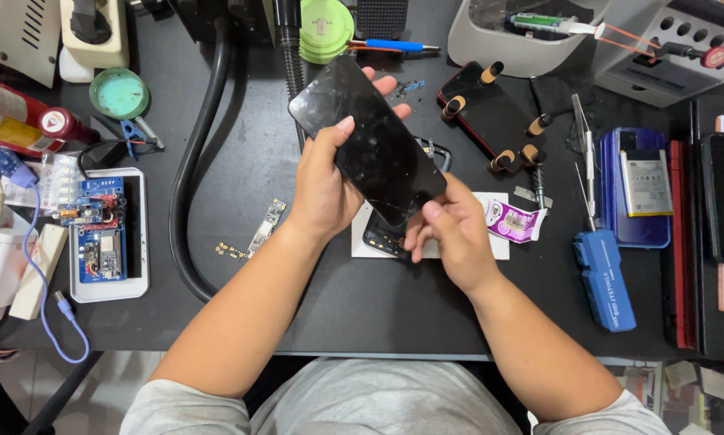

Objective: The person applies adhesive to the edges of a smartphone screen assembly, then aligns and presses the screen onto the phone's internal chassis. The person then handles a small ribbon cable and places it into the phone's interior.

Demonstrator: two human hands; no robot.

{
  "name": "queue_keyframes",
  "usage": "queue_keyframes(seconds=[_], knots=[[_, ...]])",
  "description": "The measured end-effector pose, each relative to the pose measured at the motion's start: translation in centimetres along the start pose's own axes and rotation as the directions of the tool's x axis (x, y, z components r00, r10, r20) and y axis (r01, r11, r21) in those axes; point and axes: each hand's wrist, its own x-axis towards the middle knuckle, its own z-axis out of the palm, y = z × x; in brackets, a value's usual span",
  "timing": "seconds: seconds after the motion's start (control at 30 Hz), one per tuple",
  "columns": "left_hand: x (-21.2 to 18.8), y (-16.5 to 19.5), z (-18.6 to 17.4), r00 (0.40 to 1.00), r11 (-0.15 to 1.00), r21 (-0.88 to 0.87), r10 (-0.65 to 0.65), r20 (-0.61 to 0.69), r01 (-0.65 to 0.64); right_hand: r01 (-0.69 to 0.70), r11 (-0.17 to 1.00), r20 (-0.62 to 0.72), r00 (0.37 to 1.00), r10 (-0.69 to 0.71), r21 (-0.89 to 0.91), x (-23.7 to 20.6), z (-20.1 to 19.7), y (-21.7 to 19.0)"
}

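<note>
Now, left hand (325, 189) clamped round the black phone screen (367, 138), right hand (450, 229) pinching its near corner, clamped phone (491, 113) far right, blue tool case (605, 279) near right

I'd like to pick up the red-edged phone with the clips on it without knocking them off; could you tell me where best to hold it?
Grip the red-edged phone by its two long edges near the middle, coming from above. It lies flat on the table, tilted diagonally. The brown clips sit at both ends, so the middle stretch looks free. The left hand and right hand are busy holding the black screen panel.
</note>
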Motion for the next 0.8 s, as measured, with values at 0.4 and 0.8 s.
queue_keyframes(seconds=[0.4, 0.8], knots=[[-0.19, 0.10, -0.22, 0.997, 0.999, -0.011, -0.040, 0.059, 0.041, 0.145, 0.988, -0.137, 0.981, -0.137, 0.044, 0.04, 0.09, 0.14], [-0.14, -0.23, 0.50, 0.998, 0.995, 0.093, -0.031, -0.063, 0.036, 0.183, 0.983, -0.141, 0.974, -0.177, 0.026, 0.13, -0.09, 0.42]])
